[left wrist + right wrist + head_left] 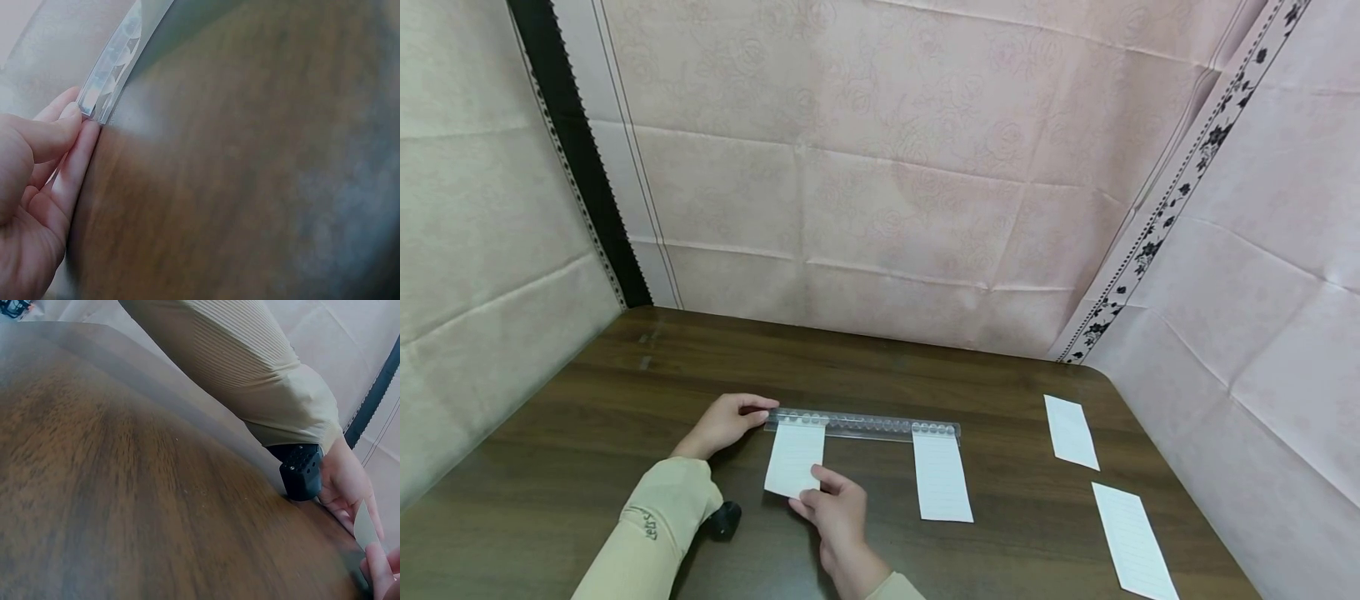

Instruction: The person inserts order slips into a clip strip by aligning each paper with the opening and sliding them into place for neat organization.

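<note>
A clear plastic ticket rail (865, 425) with a row of round shapes along it lies across the table. My left hand (726, 423) pinches its left end between thumb and fingers; the left wrist view shows the thumb on top of the rail (112, 69). One white lined paper slip (793, 458) hangs from the rail's left part, its top edge under the clear plastic. At that slip's lower right corner, my right hand (842, 517) pinches the paper between thumb and fingers. Another lined slip (942, 477) has its top under the rail's right end.
Two more white slips lie apart on the table's right side, one farther back (1071, 432) and one nearer the front (1133, 542). Pale patterned cloth (887, 167) stands behind the brown wooden table (550, 483) and along both sides. A black device (301, 472) sits on the left wrist.
</note>
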`<state>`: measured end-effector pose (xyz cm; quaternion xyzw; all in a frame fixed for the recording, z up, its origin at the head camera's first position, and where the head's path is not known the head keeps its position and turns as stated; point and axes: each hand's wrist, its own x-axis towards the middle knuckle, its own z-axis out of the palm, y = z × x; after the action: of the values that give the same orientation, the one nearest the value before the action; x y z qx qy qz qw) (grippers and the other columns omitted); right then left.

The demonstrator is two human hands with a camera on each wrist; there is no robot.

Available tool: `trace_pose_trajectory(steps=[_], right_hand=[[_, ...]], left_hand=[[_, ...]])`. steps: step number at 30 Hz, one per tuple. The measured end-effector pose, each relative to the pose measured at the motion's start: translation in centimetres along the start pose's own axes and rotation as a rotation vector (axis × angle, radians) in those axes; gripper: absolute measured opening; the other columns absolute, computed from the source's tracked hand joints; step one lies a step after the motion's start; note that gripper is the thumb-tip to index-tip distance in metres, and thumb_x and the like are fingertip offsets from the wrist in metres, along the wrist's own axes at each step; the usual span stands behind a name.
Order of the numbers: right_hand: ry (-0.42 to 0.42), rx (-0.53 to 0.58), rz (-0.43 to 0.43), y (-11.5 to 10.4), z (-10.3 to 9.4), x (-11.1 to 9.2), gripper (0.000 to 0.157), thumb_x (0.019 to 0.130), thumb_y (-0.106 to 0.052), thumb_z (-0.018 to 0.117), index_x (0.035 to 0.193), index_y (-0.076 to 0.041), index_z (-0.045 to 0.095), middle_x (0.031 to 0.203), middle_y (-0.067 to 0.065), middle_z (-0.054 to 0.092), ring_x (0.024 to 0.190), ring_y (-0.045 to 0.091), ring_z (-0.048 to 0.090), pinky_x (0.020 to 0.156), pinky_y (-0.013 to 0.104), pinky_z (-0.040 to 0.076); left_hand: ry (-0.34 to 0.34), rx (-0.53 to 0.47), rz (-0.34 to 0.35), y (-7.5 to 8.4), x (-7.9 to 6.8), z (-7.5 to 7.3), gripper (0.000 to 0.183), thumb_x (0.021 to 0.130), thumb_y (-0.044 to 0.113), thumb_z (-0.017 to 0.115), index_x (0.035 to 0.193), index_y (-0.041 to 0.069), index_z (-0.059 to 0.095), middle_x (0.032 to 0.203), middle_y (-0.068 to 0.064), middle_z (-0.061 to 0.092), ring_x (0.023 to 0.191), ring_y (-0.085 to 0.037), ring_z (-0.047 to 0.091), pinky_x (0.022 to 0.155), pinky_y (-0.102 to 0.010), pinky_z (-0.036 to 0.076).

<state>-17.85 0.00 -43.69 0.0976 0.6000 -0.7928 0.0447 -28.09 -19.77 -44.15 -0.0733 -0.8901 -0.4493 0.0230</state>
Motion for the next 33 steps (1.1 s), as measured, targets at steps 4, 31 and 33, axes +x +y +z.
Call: trace_pose_trajectory(steps=[4,31,33], right_hand=[[-0.003,-0.003,0.006,0.02,-0.21,0.13,0.042,0.073,0.024,0.055,0.114,0.018,0.055,0.1,0.024,0.049,0.074,0.019,0.062,0.068,0.031,0.055],[-0.011,-0.015,0.009,-0.31,-0.85,0.14,0.043,0.073,0.023,0.055,0.115,0.017,0.055,0.105,0.027,0.049,0.079,0.02,0.061,0.069,0.031,0.055],[-0.021,-0.009,0.008,-0.35,-0.8,0.14,0.043,0.073,0.023,0.055,0.116,0.017,0.055,0.106,0.026,0.048,0.077,0.018,0.06,0.069,0.031,0.055]], left_hand=[[0.0,0.004,-0.001,0.02,-0.01,-0.03,0.024,0.091,0.011,0.06,0.114,0.008,0.068,0.117,-0.014,0.062,0.114,-0.034,0.051,0.092,-0.051,0.04],[-0.001,0.007,-0.008,-0.13,0.07,-0.04,0.024,0.091,0.012,0.061,0.113,0.009,0.068,0.118,-0.013,0.061,0.114,-0.033,0.051,0.092,-0.051,0.04],[-0.001,0.004,-0.013,-0.09,0.1,-0.03,0.023,0.091,0.012,0.061,0.113,0.01,0.068,0.118,-0.013,0.061,0.114,-0.033,0.051,0.093,-0.051,0.04]])
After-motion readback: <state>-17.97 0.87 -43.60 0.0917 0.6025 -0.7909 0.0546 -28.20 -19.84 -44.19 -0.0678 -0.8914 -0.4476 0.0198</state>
